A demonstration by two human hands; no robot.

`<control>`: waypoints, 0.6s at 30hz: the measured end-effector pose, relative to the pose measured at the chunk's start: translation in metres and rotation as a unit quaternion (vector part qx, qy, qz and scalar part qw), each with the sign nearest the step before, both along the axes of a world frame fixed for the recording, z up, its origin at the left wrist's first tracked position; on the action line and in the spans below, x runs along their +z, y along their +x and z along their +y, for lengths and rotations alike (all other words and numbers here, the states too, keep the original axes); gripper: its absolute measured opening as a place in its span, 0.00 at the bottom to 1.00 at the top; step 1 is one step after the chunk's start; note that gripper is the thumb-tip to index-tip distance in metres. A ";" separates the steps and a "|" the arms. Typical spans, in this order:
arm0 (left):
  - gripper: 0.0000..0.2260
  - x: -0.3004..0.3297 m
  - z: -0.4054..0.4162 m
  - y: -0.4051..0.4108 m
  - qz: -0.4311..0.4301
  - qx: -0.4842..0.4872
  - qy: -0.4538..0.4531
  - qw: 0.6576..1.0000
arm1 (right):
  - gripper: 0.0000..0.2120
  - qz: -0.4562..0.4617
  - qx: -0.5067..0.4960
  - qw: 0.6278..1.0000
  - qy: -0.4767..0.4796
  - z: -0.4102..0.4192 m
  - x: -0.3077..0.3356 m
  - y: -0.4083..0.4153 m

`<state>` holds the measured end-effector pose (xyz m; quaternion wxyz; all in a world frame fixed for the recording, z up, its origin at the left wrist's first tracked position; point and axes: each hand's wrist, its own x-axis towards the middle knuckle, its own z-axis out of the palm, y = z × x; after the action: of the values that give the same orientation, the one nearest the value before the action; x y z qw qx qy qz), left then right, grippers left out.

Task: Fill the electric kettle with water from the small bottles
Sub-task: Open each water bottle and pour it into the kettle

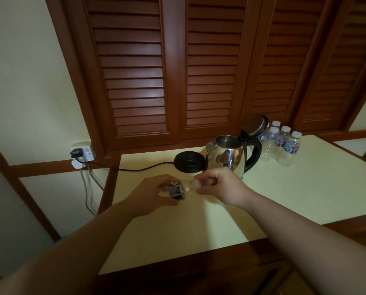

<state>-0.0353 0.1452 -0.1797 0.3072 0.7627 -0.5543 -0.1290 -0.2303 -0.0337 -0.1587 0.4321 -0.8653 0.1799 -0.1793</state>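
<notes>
Above the counter (199,220), the left hand (154,194) grips a small bottle (178,189) lying sideways — the right hand (220,184) pinches its cap end. Behind them the kettle (231,158) stands lid-open beside its base (189,161) — more bottles (282,143) cluster just right.

1. Your left hand (154,193) holds a small clear plastic bottle with a dark label (177,190) on its side, above the pale yellow table top (284,188).
2. Your right hand (219,185) pinches the bottle's white cap end.
3. A shiny silver electric kettle with a black handle (231,155) stands on the table behind your hands. Its lid (256,125) is tipped up and open.
4. A round black kettle base (189,161) sits just left of the kettle. Its black cord (135,168) runs to a white wall socket (82,155).
5. A bunch of small clear bottles with white caps (280,143) stands right of the kettle.
6. Brown wooden slatted shutters (199,71) fill the wall behind.
</notes>
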 end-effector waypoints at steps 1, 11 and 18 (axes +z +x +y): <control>0.24 0.000 -0.003 -0.004 -0.004 -0.002 -0.009 1.000 | 0.11 -0.003 -0.003 1.000 -0.007 -0.001 -0.001 -0.003; 0.26 -0.002 -0.030 -0.039 -0.020 0.010 -0.031 0.999 | 0.10 0.037 0.002 0.999 0.036 -0.031 0.015 -0.032; 0.24 0.011 -0.066 -0.084 0.001 0.009 -0.025 1.000 | 0.12 0.000 0.051 0.998 0.040 -0.078 0.018 -0.077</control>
<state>-0.1193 0.0788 -0.1692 0.3281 0.7598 -0.5498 -0.1130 -0.3077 -0.1118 -0.1404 0.4753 -0.8552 0.1427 -0.1494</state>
